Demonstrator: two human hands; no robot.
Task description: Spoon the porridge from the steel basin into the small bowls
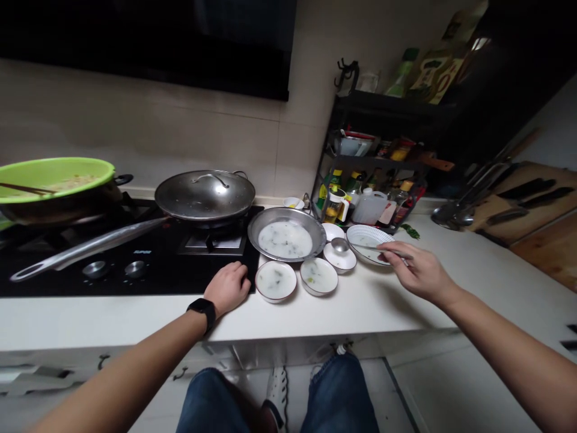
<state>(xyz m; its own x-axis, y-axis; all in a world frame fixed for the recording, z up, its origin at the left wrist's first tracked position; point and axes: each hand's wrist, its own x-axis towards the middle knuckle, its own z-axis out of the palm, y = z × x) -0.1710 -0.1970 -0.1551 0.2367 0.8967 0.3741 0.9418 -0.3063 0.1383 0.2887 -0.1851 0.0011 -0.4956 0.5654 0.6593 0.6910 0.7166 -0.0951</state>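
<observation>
A white worktop (135, 322) runs along a pale tiled wall (225, 138), with a black hob (166, 270) set in at the left. On the hob stand a lidded pan (205, 195) and a dark pot (67, 210) bearing a green basin (101, 174); a black rack (396, 103) of bottles rises at the back. The metal basin (253, 237), beside the hob, contains cloudy white liquid with dark flecks. 2 front bowls (276, 297) (319, 293) contain similar liquid. The person's right hand (421, 272) has its grip closed on the ladle (340, 245), whose shiny cup hangs over another small bowl (346, 263), near a patterned dish (360, 230). The left hand (229, 287) rests loosely curled at the hob's edge; its exact opening cannot be told.
</observation>
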